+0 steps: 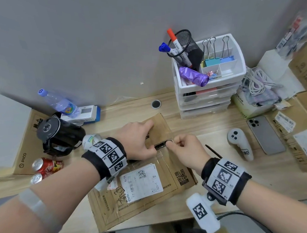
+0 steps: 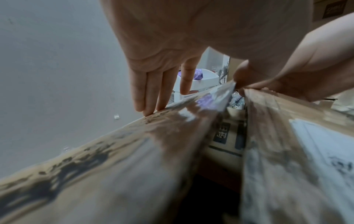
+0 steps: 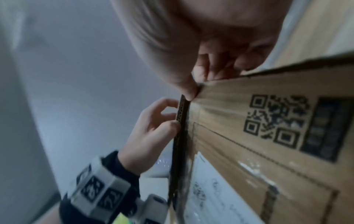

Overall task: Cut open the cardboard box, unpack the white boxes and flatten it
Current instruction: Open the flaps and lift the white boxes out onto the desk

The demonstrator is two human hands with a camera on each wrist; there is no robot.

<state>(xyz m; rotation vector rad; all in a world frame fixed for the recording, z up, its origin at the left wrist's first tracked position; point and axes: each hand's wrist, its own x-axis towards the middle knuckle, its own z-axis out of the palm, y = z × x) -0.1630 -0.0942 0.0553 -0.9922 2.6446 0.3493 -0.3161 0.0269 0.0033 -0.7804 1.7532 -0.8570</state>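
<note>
A brown cardboard box (image 1: 146,185) with a white shipping label lies on the wooden desk in front of me. Its taped top seam is slit, and a dark gap (image 1: 160,146) shows between the two flaps. My left hand (image 1: 152,139) holds the left flap (image 2: 153,144), fingers (image 2: 151,97) straight on top and thumb at its cut edge. My right hand (image 1: 172,143) pinches the edge of the right flap (image 3: 249,144), the one with the QR code, thumb (image 3: 187,89) on the rim. Only a printed cardboard surface (image 2: 224,136) shows inside. No white boxes are visible.
A thin black tool (image 1: 213,150) lies just right of my right wrist. Further right are a white controller (image 1: 240,143), a phone (image 1: 265,134) and stacked cartons (image 1: 301,139). A white drawer organiser (image 1: 207,93) stands behind the box. At left are a black device (image 1: 60,134), red cans (image 1: 46,165) and a bottle (image 1: 62,104).
</note>
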